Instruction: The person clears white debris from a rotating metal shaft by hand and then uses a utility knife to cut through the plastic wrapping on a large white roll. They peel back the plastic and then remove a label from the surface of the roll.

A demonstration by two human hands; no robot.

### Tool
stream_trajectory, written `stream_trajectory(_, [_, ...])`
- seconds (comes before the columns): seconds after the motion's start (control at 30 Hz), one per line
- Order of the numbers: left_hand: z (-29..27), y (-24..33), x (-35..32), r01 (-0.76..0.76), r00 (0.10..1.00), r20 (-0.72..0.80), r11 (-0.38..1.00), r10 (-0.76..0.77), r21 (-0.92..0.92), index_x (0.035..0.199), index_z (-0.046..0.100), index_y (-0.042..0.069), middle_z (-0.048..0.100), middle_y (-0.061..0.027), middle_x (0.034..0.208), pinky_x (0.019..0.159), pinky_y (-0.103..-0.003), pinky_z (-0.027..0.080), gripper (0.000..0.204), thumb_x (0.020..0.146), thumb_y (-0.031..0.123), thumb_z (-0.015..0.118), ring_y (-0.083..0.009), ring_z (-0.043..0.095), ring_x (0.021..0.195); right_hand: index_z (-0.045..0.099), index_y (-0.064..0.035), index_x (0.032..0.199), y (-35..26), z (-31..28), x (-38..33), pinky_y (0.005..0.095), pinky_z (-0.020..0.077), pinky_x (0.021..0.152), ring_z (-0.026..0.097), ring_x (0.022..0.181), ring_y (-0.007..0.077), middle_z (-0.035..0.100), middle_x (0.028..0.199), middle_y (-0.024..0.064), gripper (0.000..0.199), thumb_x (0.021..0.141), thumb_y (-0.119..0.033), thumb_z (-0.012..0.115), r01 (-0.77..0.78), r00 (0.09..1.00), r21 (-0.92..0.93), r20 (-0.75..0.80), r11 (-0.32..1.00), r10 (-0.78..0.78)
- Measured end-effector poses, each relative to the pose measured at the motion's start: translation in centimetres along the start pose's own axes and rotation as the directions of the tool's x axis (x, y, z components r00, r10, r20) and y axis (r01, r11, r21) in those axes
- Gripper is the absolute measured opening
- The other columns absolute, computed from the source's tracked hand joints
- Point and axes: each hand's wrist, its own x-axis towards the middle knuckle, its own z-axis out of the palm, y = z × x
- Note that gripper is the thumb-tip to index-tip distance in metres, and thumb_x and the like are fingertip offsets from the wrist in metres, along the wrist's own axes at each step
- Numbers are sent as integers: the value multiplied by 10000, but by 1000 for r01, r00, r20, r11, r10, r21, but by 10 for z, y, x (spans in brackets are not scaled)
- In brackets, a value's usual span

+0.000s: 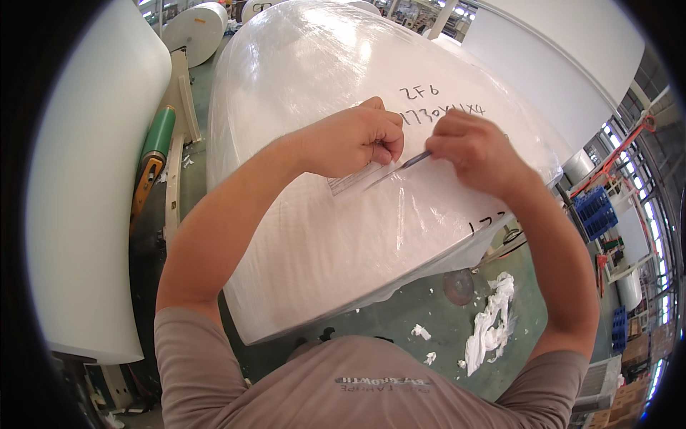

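A large bundle (307,243) wrapped in clear plastic film lies in front of me, with handwritten dark marks on its top. My left hand (361,139) is closed, its fingers curled and pinched at a pale strip with fine printed lines (350,180) that lies against the film. My right hand (471,146), slightly blurred, grips a slim dark pointed tool (413,161). The tool's thin tip reaches left and down, close beside the strip. Its exact kind cannot be made out, and its rear end is hidden in my fingers.
A tall white roll (86,193) stands along the left, beside a green roller (158,132). Another big white roll or sheet (557,57) rises at the far right. Crumpled white scraps (490,325) lie on the green floor. Blue pallets (594,214) stand at the right.
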Motion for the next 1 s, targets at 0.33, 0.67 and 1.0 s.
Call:
stream_trajectory(0.33, [-5, -6, -2, -63, 998, -1, 998, 63, -10, 796, 570, 29, 550, -10, 837, 835, -324, 400, 109, 786, -78, 587, -216, 435, 920, 636, -76, 800, -2, -3, 11, 354, 516, 620, 581, 793, 213, 536, 768, 24, 178, 643, 8, 625, 129, 988, -135, -70, 982, -139])
stream_trajectory(0.67, [-15, -10, -12, -93, 995, -52, 993, 89, -73, 775, 549, 38, 542, -11, 829, 854, -323, 388, 109, 788, -57, 602, -207, 438, 912, 639, -66, 807, -3, 12, 10, 334, 530, 641, 580, 794, 205, 523, 769, 29, 182, 633, -13, 629, 144, 988, -113, -36, 983, -149])
stream_trajectory(1.0, [-29, -14, -21, -90, 990, -122, 980, 69, -179, 769, 555, 40, 536, -10, 826, 885, -327, 371, 116, 775, -65, 602, -193, 445, 931, 605, -60, 728, -36, 13, 39, 333, 517, 616, 561, 773, 204, 517, 760, 30, 89, 643, -61, 633, 205, 979, -169, 59, 964, -198])
